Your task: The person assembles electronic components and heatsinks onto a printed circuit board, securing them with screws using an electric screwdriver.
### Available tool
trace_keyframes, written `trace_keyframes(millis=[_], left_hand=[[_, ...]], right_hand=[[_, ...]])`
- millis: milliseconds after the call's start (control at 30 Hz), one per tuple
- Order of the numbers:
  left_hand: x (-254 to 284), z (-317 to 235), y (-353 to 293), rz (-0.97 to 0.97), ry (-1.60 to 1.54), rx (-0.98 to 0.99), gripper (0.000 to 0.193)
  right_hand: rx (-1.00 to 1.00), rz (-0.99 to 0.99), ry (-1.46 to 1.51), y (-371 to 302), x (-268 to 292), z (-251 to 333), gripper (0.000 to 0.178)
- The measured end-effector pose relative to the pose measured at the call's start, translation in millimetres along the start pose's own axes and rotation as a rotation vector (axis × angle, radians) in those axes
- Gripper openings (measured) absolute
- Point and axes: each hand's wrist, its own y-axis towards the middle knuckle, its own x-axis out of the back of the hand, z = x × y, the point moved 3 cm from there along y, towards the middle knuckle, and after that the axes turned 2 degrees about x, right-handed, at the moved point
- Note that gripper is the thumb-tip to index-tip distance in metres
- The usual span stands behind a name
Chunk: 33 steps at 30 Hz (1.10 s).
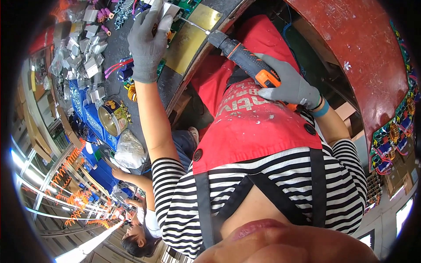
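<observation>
My left hand, in a grey glove, is closed at the top of the view. Its fingers and thumb press on a silver heat sink at the edge of a green circuit board. My right hand, also gloved in grey, grips a dark power screwdriver with orange parts. The tool lies level before my red apron. Its long bit reaches left over a brass-coloured plate towards the heat sink. My left fingers partly hide the board and the heat sink.
Loose heat sinks pile up on the dark bench at left. Below them stand a blue bin and a round tin. A red table curves along the right, with circuit boards at its edge. Another person sits at lower left.
</observation>
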Motion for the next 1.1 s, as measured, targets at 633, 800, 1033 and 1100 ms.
trace_keyframes(millis=[633, 800, 1033, 1100], left_hand=[[-15, 4, -5, 0.009, 0.360, -0.048, 0.059], [-15, 3, -4, 0.003, 0.341, -0.030, 0.057], [-15, 2, -4, -0.017, 0.330, -0.036, 0.055], [-14, 2, -4, -0.011, 0.332, -0.022, 0.055]], right_hand=[[-0.031, -0.045, -0.211, -5, -12, 12, 0.086], [-0.036, -0.034, -0.164, -1, -4, 15, 0.085], [-0.016, 0.050, -0.084, 8, 6, 14, 0.079], [0.060, 0.093, -0.011, 11, 10, 7, 0.077]])
